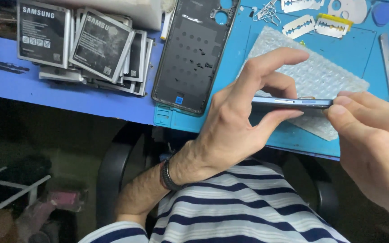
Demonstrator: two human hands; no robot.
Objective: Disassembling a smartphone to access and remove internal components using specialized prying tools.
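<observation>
A slim blue phone (293, 103), seen edge-on, is held level above a sheet of bubble wrap (311, 76) on the blue mat (352, 49). The left hand (239, 121) pinches its near end between thumb and fingers; the right hand (374, 139) grips the far end. One dark back cover (190, 58) lies nearby, three razor blades (298, 25) (one yellow-wrapped) beyond, and a pile of grey batteries (86, 45).
</observation>
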